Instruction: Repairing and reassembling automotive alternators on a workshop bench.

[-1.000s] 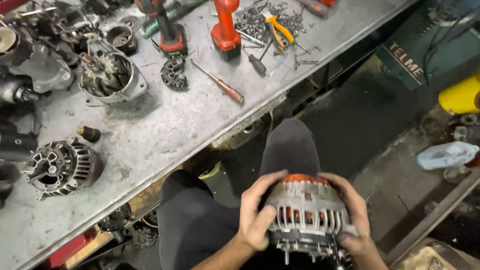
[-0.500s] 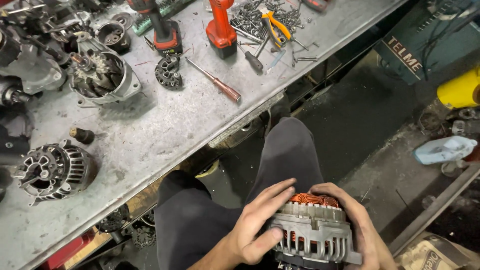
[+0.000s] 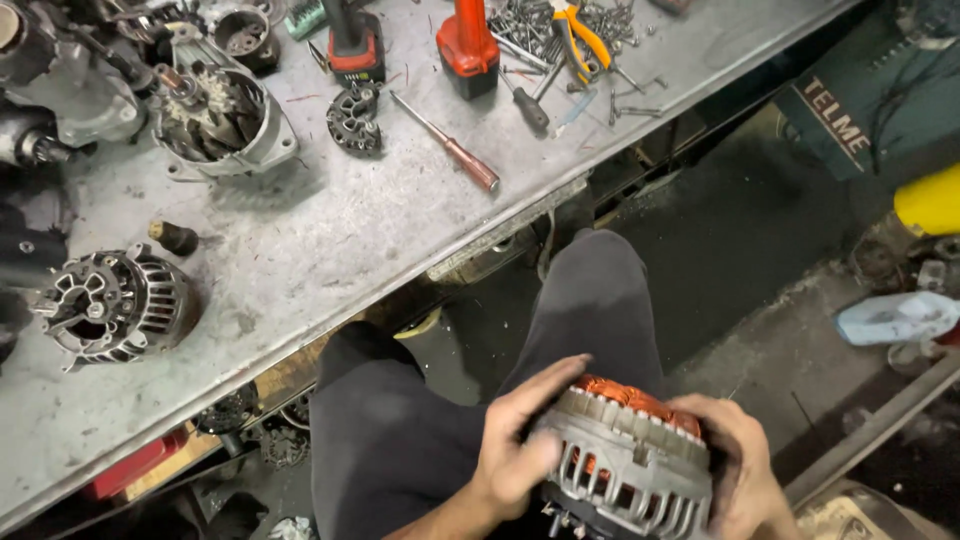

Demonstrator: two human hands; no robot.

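I hold a silver alternator housing [image 3: 628, 462] with copper windings showing at its top, over my lap at the bottom of the view. My left hand [image 3: 520, 440] grips its left side, fingers spread across the ribbed casing. On the right side, my right hand [image 3: 738, 462] wraps around the rim. My dark trousers [image 3: 590, 300] are beneath it. The lower part of the housing is cut off by the frame edge.
A scratched metal workbench [image 3: 330, 240] runs across the upper left. On it lie another alternator [image 3: 115, 300], an open alternator half [image 3: 215, 115], a red-handled screwdriver [image 3: 450, 145], two cordless tools [image 3: 468, 40], pliers and several screws [image 3: 570, 30]. A yellow container [image 3: 930, 200] stands at right.
The alternator housing has tilted and sunk lower in view. My left hand slid further over its casing, and the view has shifted slightly.
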